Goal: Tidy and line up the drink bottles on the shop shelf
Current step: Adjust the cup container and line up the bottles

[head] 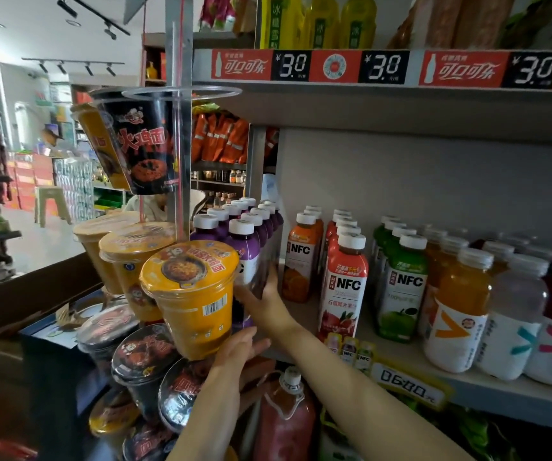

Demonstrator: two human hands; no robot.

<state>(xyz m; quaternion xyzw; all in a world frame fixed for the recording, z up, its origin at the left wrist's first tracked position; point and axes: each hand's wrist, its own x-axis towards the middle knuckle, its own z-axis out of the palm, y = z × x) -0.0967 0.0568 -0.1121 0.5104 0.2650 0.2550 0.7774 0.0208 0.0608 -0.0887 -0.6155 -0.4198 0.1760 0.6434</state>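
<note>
Two rows of purple drink bottles (pixel 246 242) with white caps stand at the left end of the grey shelf (pixel 487 394). My right hand (pixel 268 299) grips the lower part of the front purple bottle, thumb up along its right side. My left hand (pixel 239 347) lies lower, below a yellow noodle cup (pixel 194 294), with fairly straight fingers reaching toward the shelf's front edge under the purple bottles. To the right stand rows of orange NFC bottles (pixel 301 257), red NFC bottles (pixel 346 284), green NFC bottles (pixel 402 287) and orange drinks with white labels (pixel 457 307).
A clear rack of noodle cups (pixel 141 141) hangs close on the left and hides part of the purple bottles. Clear and red drinks (pixel 520 314) fill the right end. A price tag (pixel 407 380) clips to the shelf edge. A red pouch bottle (pixel 287 417) stands below.
</note>
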